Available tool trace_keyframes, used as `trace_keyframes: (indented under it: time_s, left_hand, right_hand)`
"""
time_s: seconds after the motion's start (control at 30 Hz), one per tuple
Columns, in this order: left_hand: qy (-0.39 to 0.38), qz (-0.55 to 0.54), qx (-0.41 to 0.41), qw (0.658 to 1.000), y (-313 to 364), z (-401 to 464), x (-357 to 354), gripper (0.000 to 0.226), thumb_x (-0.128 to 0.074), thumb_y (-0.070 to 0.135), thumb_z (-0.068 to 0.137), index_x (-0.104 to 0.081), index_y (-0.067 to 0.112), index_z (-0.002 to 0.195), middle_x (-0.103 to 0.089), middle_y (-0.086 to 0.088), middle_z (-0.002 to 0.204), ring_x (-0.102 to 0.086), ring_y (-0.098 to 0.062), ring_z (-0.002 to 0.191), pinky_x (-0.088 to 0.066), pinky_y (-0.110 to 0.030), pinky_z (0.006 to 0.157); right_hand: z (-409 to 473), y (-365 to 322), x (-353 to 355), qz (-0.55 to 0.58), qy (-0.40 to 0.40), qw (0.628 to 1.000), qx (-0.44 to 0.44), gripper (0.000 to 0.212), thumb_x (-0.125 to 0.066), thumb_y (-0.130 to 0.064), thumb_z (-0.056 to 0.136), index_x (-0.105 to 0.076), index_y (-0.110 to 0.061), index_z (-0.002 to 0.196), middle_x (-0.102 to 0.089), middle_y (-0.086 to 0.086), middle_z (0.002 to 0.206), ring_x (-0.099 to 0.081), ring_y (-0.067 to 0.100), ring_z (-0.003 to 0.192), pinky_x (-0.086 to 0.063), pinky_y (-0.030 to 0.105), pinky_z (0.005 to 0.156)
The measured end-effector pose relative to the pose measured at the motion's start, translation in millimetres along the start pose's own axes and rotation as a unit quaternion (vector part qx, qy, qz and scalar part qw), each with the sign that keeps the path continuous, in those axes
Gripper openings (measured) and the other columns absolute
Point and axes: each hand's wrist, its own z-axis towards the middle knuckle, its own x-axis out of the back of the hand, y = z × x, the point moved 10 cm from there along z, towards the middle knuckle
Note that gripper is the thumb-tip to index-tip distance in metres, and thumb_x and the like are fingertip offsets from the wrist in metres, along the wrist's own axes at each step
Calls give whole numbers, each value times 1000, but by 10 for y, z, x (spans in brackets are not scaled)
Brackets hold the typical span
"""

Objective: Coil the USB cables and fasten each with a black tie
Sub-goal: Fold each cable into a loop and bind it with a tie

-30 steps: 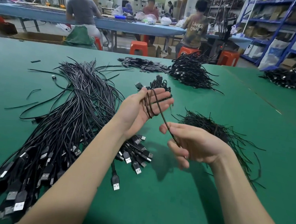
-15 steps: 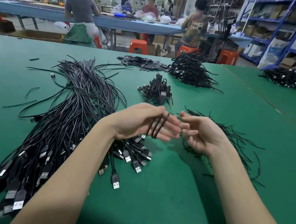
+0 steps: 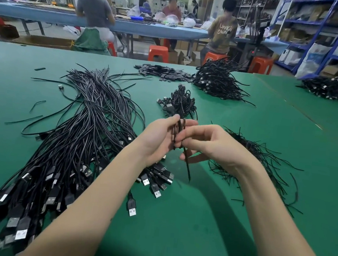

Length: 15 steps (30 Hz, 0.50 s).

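A coiled USB cable [image 3: 177, 131] is held above the green table [image 3: 206, 224], near centre, between both hands. The coil is gripped by the left hand [image 3: 158, 139], fingers curled round its loops with thumb on top. The coil's lower part is pinched by the right hand [image 3: 211, 146], fingers bent; a loose black tail [image 3: 187, 166] is seen hanging below the hands, cable end or tie cannot be told. A large pile of uncoiled USB cables [image 3: 77, 131] is spread on the left. Loose black ties [image 3: 264, 161] are heaped on the right, just beyond the right hand. A small heap of finished coils [image 3: 180, 103] lies just past the hands, a bigger heap [image 3: 218, 81] further back.
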Motion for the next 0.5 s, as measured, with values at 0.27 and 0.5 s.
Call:
trace_keyframes:
  time_s: [0.27,0.5]
  left_hand:
    - [23,-203,-32,978,93,23,25,39,-29,26,110,-45,16,76,-28,8,56,-40,-11,51,-44,-26,64]
    - [-99,-153,26,983,28,-116,-237,36,-33,26,107,-42,17,74,-26,6,61,-38,-13,59,-49,-27,68]
  right_hand:
    - [31,429,240,-66,34,992,-106,14,-62,-13,99,-75,-12,104,-78,4,106,-72,10,85,-60,26,79]
    - [69,285,471,63,151,987,-9,11,-76,-28,90,-78,-20,97,-75,-6,90,-57,5,62,-46,18,56]
